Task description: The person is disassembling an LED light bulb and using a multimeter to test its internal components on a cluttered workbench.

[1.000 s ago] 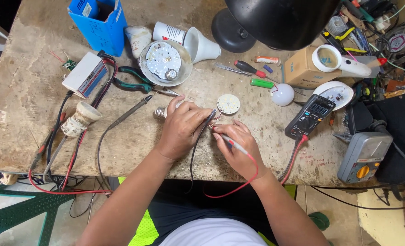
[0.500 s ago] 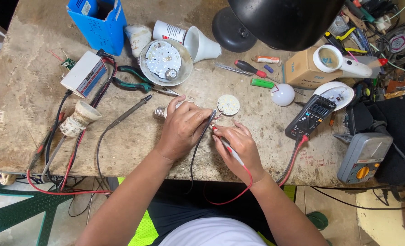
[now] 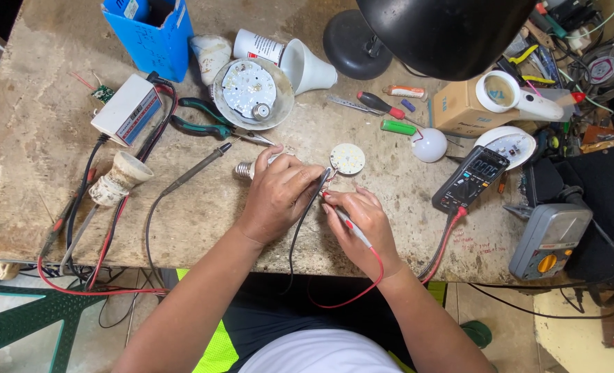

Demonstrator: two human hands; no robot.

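Round LED board point(image 3: 347, 158) on the desk point(image 3: 37, 131) just beyond both hands, multimeter point(image 3: 471, 178) to its right, pliers point(image 3: 200, 121) to its left, lamp point(image 3: 445, 31) behind

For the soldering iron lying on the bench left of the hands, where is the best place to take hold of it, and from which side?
Probably the dark handle end of the soldering iron, the upper right part near the pliers, taken from above. It lies flat and slanted, and the thin metal shaft runs down-left toward the lamp socket, so that end is best avoided.
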